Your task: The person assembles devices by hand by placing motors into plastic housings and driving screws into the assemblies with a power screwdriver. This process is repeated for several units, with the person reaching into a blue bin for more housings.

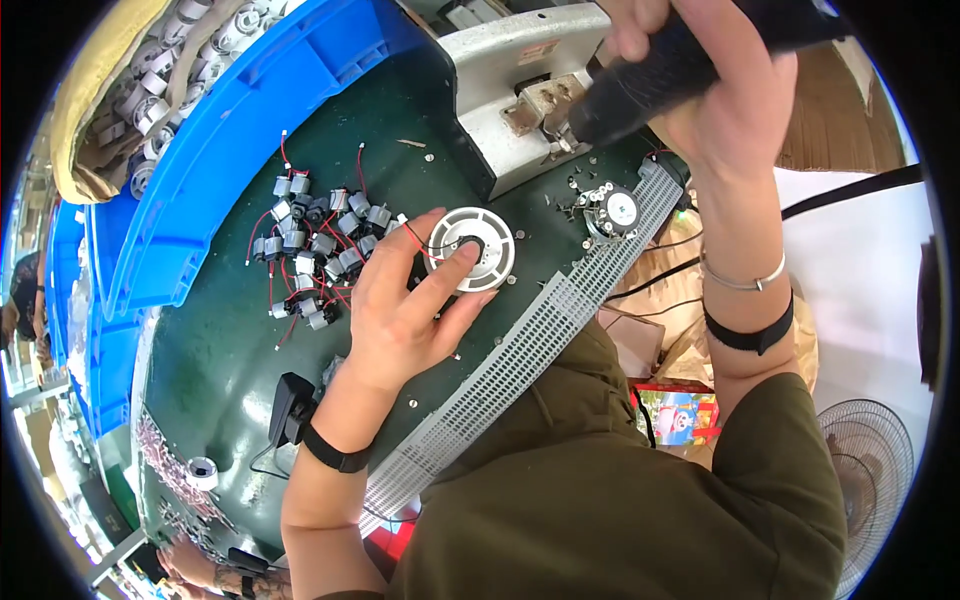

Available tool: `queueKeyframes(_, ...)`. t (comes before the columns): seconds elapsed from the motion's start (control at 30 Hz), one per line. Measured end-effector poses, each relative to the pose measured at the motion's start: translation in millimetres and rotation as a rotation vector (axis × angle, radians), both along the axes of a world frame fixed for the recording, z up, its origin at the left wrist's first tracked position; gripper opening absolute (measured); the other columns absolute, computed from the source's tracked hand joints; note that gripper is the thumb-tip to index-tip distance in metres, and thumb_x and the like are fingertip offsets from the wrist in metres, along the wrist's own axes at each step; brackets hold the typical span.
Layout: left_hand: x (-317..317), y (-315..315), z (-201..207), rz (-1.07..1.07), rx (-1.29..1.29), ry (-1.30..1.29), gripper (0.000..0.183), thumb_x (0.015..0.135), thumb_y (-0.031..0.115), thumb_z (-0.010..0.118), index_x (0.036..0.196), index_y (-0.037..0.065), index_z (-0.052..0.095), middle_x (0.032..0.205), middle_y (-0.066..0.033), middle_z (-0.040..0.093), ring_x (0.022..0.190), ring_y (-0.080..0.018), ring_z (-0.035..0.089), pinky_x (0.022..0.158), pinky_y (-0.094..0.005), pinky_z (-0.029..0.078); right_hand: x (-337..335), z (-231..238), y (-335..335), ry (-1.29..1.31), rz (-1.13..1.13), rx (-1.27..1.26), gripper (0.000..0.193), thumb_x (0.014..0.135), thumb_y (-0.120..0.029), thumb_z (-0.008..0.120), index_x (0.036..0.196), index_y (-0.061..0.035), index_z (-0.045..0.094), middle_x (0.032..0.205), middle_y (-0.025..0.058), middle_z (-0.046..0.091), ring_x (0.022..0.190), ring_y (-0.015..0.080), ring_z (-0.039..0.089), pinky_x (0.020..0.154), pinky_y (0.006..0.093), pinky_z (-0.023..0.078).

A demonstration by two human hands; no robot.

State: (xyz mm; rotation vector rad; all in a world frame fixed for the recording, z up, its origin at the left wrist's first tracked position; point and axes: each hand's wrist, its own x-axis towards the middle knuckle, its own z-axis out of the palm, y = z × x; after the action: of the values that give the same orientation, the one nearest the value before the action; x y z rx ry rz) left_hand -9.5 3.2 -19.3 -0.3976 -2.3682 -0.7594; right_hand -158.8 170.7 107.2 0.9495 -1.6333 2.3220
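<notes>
White wheel [494, 252] is partly hidden by left fingers [440, 279].

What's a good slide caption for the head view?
Left hand on white wheel beside small motors; right hand gripping black tool.

Motor pile [323, 244] left, metal machine [493, 95] right, passable gap between them

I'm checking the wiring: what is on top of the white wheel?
The left hand reaches over the white wheel, one fingertip at its dark centre. A red wire and black wire cross its left side. Whatever the hand covers is hidden.
</notes>
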Motion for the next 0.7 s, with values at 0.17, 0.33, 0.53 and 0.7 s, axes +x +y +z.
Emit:
queueKeyframes(0.17,-2.5,5.4,7.4,-0.005,-0.005,0.006,0.036,0.063,0.017,0.079,0.096,0.008,0.067,0.107,-0.0171,0.059,0.086,-0.03,0.061,0.07,-0.037,0.052,13.7,12.8,11.3,0.144,0.054,-0.003,0.048,0.086,-0.032,0.055,0.112,0.0072,0.044,0.066,0.0066,0.056,0.051,0.018,0.055,0.055,0.0318,0.052)
queueKeyframes(0.33,0.8,2.4,9.0,-0.009,-0.014,-0.011,0.036,0.065,0.015,0.078,0.097,0.006,0.066,0.109,-0.0175,0.058,0.086,-0.0294,0.06,0.072,-0.0356,0.05,36.7,41.9,-8.4,-0.024,0.41,0.073,0.05,0.087,-0.032,0.052,0.114,0.0079,0.042,0.066,0.0082,0.056,0.052,0.0195,0.055,0.054,0.0326,0.05)
queueKeyframes(0.53,-1.1,4.7,4.6,0.01,0.001,0.018,0.034,0.065,0.018,0.078,0.095,0.009,0.066,0.106,-0.0139,0.058,0.077,-0.0271,0.058,0.066,-0.0351,0.048,35.1,37.1,-16.5,-0.084,0.579,0.101,0.049,0.088,-0.031,0.052,0.117,0.0065,0.041,0.069,0.0099,0.056,0.055,0.0212,0.056,0.057,0.0339,0.05)
queueKeyframes(0.7,-0.5,2.3,0.2,0.009,0.02,0.016,0.034,0.065,0.019,0.078,0.095,0.01,0.066,0.107,-0.0133,0.057,0.073,-0.0255,0.056,0.063,-0.0341,0.047,28.6,31.4,-21.3,-0.137,0.684,0.118,0.048,0.089,-0.03,0.052,0.119,0.0053,0.04,0.071,0.0113,0.057,0.058,0.0226,0.057,0.059,0.0349,0.05)
